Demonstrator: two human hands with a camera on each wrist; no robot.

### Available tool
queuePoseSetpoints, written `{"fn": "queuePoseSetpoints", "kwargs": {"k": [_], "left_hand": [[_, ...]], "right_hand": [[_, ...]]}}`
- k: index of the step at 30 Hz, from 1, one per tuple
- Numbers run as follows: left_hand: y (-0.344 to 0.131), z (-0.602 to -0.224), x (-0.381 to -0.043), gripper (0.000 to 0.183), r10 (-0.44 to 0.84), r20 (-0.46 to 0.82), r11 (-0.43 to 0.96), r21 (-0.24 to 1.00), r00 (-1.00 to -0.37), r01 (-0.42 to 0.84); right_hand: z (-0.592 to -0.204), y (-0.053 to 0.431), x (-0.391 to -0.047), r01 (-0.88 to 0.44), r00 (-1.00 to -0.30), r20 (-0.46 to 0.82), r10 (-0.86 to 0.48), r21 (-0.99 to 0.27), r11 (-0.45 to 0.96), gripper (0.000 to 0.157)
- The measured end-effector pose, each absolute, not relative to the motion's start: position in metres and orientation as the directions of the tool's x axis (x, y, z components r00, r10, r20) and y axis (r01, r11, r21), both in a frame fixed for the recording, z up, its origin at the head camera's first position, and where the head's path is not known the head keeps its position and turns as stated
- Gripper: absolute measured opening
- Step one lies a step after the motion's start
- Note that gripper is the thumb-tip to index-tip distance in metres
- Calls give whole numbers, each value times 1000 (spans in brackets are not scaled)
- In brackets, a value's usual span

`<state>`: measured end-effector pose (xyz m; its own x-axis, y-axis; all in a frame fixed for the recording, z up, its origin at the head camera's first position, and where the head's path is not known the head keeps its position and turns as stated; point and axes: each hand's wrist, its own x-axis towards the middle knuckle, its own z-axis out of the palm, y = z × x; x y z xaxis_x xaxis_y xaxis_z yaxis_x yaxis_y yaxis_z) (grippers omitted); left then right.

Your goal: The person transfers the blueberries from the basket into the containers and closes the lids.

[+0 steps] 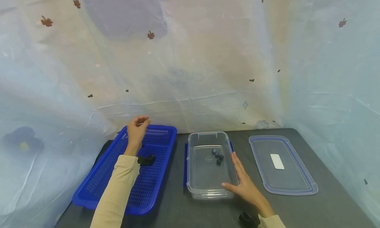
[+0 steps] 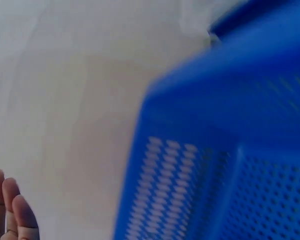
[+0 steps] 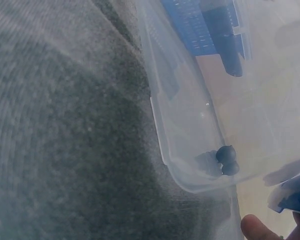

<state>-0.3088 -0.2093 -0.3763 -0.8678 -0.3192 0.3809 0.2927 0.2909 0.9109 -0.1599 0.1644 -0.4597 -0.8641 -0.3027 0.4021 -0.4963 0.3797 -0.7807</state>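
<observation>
My left hand (image 1: 137, 132) hovers over the far left part of a blue perforated basket (image 1: 152, 185). Its fingers are bent loosely, and in the left wrist view the fingertips (image 2: 25, 212) show nothing between them. My right hand (image 1: 246, 186) rests against the right side of a clear plastic container (image 1: 205, 191), its fingers stretched along the wall and the thumb at the near right corner. Inside lie several dark blue round berries, likely blueberries (image 1: 217, 154). Two of these berries (image 3: 227, 155) show through the plastic in the right wrist view.
A clear lid (image 1: 264, 165) with a blue-grey rim and a white label (image 1: 277, 161) lies flat on the right of the dark table (image 1: 219, 214). Blue side flaps (image 1: 185, 168) hang from the container. A patterned curtain (image 1: 190, 73) stands behind the table.
</observation>
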Motion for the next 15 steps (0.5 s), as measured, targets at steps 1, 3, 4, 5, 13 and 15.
{"fn": "queuePoseSetpoints", "kwargs": {"k": [1,3,4,5,13,15], "left_hand": [[-213,-380,-309,24,-349,381,301,911,-856,283],[-222,-389,-312,22,-393,374,312,913,-840,261],[-226,-393,-313,21,-411,368,320,915,-834,245],[-229,-397,-314,21,-430,357,328,917,-829,226],[-250,-428,-321,22,-571,276,375,926,-773,53],[-254,-436,-322,21,-601,252,355,934,-759,30]], "right_hand": [[-460,165,-160,-498,-863,403,-306,-781,377,97],[-460,165,-160,-501,-860,404,-311,-781,373,97],[-460,165,-160,-504,-859,404,-315,-781,370,97],[-460,165,-160,-505,-857,404,-320,-780,369,97],[-458,165,-161,-498,-862,402,-310,-786,367,96],[-457,165,-160,-497,-862,400,-311,-787,365,96]]}}
